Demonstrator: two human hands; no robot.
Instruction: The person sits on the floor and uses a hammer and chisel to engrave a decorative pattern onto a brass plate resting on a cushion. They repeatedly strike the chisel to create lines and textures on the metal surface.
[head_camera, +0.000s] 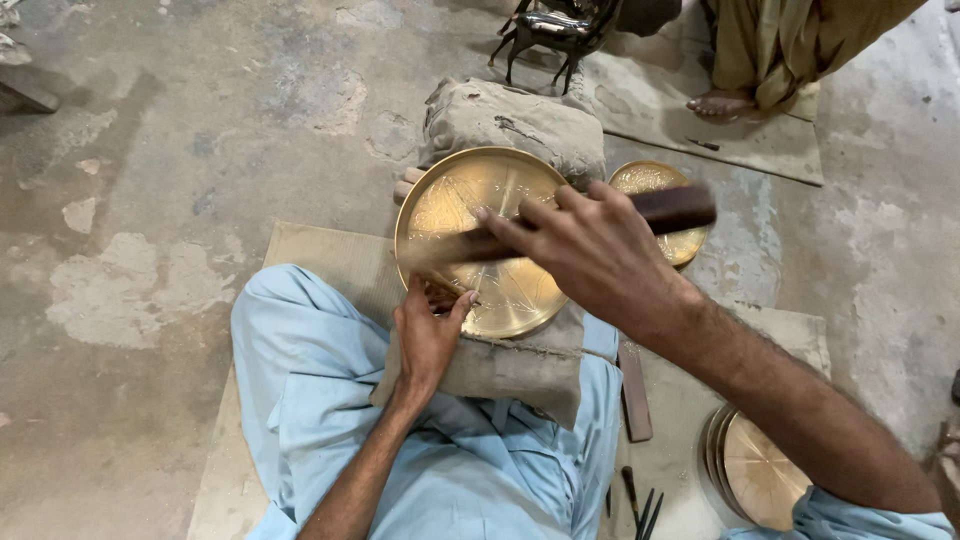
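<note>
With the brass plate (490, 240) propped on a sandbag (500, 365), the left hand (428, 335) pinches a small tool against it while the right hand (590, 250) grips a raised mallet (600, 222); a mis-aimed blow could likely strike fingers or mar the engraving.

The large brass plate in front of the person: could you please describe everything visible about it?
The brass plate is round, golden and shiny, with a raised rim and fine engraved patterns and lines across its face. It lies tilted toward the person on a grey cloth cushion over their lap. The left hand presses on its near edge. The right hand holds a dark wooden stick above it, hiding part of the surface. A smaller brass plate lies beyond.
</note>
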